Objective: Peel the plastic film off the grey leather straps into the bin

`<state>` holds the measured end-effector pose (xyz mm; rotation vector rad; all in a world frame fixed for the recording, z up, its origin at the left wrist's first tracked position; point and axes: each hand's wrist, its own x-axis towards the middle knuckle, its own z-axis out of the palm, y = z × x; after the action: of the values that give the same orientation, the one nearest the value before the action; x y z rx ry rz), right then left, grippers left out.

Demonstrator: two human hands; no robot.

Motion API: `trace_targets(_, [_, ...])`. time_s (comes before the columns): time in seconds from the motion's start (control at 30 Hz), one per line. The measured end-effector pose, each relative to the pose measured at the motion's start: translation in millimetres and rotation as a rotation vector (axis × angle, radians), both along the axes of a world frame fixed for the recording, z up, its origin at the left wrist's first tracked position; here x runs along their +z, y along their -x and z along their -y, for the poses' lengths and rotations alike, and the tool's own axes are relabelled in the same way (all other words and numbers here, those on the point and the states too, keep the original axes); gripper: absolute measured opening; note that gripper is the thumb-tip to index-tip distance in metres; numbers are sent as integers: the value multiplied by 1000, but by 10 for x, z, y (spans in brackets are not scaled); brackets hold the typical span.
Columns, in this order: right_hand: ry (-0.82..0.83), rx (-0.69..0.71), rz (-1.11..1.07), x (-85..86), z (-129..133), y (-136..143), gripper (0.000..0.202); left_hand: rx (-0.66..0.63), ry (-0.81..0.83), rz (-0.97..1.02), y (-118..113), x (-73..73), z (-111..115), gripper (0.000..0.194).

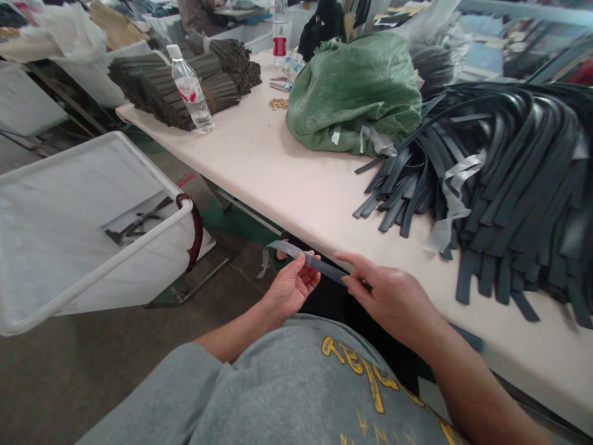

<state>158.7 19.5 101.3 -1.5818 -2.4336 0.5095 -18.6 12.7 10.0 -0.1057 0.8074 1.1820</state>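
A dark strap stretches between my two hands, just off the table's near edge. My left hand pinches its left part between thumb and fingers. From that grip a strip of clear tape or film curls away to the left and hangs loose. My right hand is closed on the strap's other end, which its fingers partly hide. On the table to the right lies a big heap of similar dark straps, their ends fanned toward me. A crumpled translucent strip rests on the heap.
Behind the heap a green woven sack sits on the pale table. Bundles of dark strips, a water bottle and small gold rings are farther back. A white bin with dark pieces stands left.
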Motion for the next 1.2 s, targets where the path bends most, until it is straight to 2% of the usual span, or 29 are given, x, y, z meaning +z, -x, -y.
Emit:
trace_targets(0.1, [55,-24,-20,-209,-96,251,35,-53,7,16,-98,-6,37,15])
trace_targets(0.17, [105,56,-129,-257,-124,269,36,-36,24,-10,-68,-33,3,17])
trace_targets(0.23, [176,161,-255,-186,-85,129,33,6,40,-49,37,-70,-66,18])
trace_targets(0.33, [222,215,-346,57,70,-224,19,43,74,-87,219,-114,-163,19])
trace_targets(0.43, [126,306,-400,277,250,-477,21,31,118,-90,290,-129,-191,18])
trace_targets(0.5, [11,356,-425,345,343,-528,26,5,141,-76,268,-121,-176,17])
trace_targets(0.67, [-255,303,-363,306,397,-445,33,-62,187,-33,195,-89,-115,14])
trace_targets(0.8, [-296,401,-332,289,346,-375,34,-74,207,-16,236,-72,-83,14])
trace_targets(1.03, [-339,478,-190,403,349,-261,29,-87,215,-47,251,-33,-20,13])
trace_targets(1.13, [-358,482,-182,350,311,-161,32,-104,220,-58,207,-65,10,12])
trace_targets(1.2, [-336,490,-189,245,251,-86,31,-133,223,-53,179,-109,35,11])
